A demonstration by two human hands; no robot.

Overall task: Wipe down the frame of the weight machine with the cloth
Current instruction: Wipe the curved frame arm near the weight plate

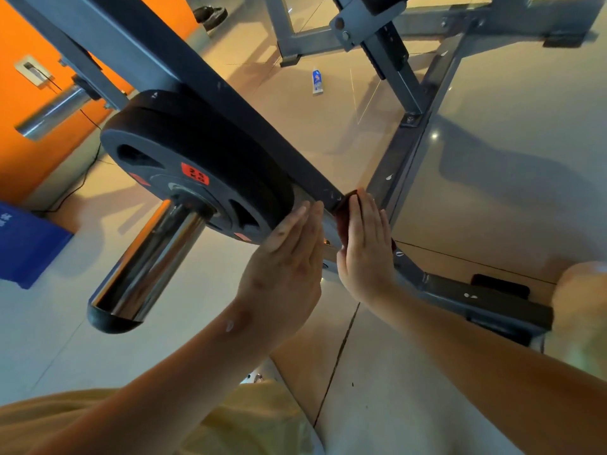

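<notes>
Weight plate (197,165) rim is touched by left hand (285,257), fingers straight. Dark cloth (343,218) is pressed flat on frame beam (210,90) lower end by right hand (366,244), fingers extended. Beam axis runs up-left from the fingertips; right hand nearer.

Both hands up, flat
Left hand (289,257) and right hand (368,247) side by side, fingers (364,208) straight, forearms reaching forward.

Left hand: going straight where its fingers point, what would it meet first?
Likely the dark frame bar, right at the fingertips of the left hand; depth is unclear, so it may already touch.
</notes>
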